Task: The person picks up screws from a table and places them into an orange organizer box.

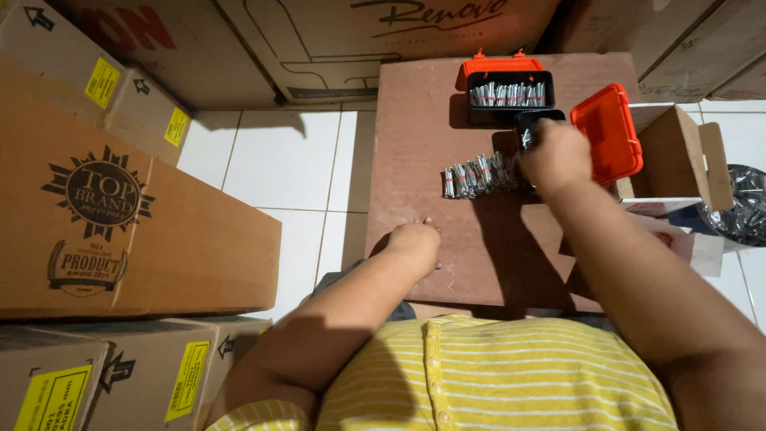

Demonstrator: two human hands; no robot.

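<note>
The right hand [556, 156], closed on small metal parts [481, 175], is being held over the open black case [533, 121] on the brown desk [415, 144], the left hand [415, 242] being rested loosely curled; parts risk being scattered if bumped.

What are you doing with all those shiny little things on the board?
A person in a yellow striped shirt sits at a brown board on the tiled floor. The right hand reaches over a row of small silvery pieces beside a small black box with an open orange lid. The left hand rests closed on the board, apart from them. A second black box behind is filled with the same pieces. Cardboard cartons stand around.
</note>
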